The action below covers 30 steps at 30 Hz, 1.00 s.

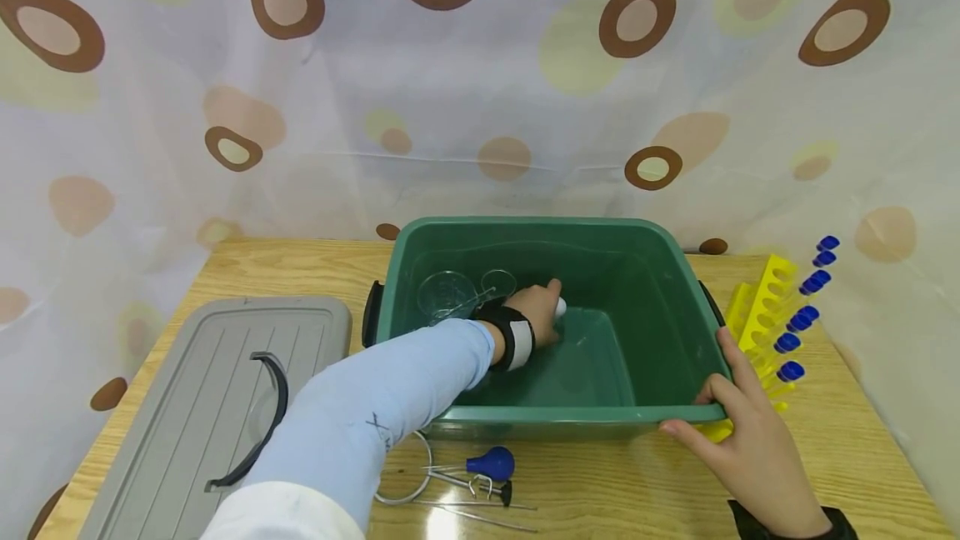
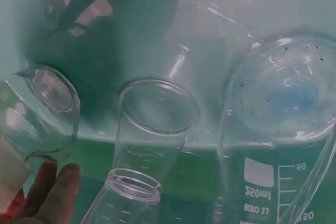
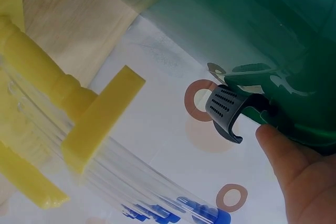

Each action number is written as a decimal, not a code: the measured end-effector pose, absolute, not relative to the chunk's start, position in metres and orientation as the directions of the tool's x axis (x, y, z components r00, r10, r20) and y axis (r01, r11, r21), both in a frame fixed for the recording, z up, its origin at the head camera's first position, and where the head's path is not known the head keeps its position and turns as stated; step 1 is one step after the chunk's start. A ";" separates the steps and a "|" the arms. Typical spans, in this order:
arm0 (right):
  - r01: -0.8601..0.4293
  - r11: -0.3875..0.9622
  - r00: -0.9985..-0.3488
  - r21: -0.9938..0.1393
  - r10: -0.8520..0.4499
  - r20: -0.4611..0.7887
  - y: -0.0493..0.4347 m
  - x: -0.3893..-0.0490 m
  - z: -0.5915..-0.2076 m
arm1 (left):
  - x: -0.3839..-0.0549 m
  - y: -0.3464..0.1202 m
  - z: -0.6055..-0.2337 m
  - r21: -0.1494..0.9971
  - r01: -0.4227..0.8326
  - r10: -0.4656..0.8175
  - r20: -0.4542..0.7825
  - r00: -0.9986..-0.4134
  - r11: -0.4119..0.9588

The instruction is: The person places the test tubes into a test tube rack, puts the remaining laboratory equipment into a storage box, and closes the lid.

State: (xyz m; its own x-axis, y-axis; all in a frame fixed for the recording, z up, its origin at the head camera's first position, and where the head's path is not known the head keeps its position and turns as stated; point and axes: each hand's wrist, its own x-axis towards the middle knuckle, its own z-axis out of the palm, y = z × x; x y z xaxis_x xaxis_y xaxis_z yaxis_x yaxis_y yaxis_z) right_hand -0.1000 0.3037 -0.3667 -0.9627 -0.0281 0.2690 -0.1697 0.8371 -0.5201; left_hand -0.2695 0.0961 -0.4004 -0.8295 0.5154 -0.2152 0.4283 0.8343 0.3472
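Inside the green plastic bin (image 1: 525,422), my left hand (image 1: 536,313) reaches down near the middle. A small white part (image 1: 561,307) shows at its fingers. In the left wrist view, its curled fingers (image 2: 59,192) hold a small rounded glass vessel (image 2: 44,111) with a white part beside it; its exact kind is unclear. Near that hand are a 250 ml beaker (image 2: 257,182), a clear glass vessel (image 2: 157,106) and a smaller graduated one (image 2: 131,190). My right hand (image 1: 757,440) grips the bin's front right corner, thumb at the front rim, fingers on the side rim.
A yellow rack (image 1: 768,298) with blue-capped test tubes stands right of the bin. On the left lies a grey lid (image 1: 225,390) with a black handle. In front are a blue rubber bulb (image 1: 491,463), a metal ring (image 1: 401,497), a clamp and rods.
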 end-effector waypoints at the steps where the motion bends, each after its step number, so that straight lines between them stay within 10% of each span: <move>1: -0.171 0.838 -0.962 -0.517 -0.029 0.271 0.304 -0.100 -0.367 | -0.269 0.096 -0.400 0.342 0.424 0.510 -0.218 -0.832 0.839; 20: -0.187 0.829 -0.960 -0.527 -0.041 0.277 0.300 -0.100 -0.364 | -0.265 0.098 -0.394 -0.035 0.638 0.634 -0.083 -0.769 0.769; 30: -0.149 0.844 -0.975 -0.516 -0.037 0.221 0.303 -0.102 -0.364 | -0.253 0.090 -0.320 0.168 0.718 0.694 0.182 -0.696 0.676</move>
State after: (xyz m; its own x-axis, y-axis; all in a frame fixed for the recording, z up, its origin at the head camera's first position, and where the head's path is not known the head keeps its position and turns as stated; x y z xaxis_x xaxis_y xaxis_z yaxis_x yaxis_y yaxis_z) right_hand -0.1021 0.3031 -0.3641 -0.9746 -0.0370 0.2208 -0.1489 0.8437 -0.5157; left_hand -0.2529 0.0898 -0.3199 -0.6962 0.6944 0.1821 0.7178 0.6756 0.1682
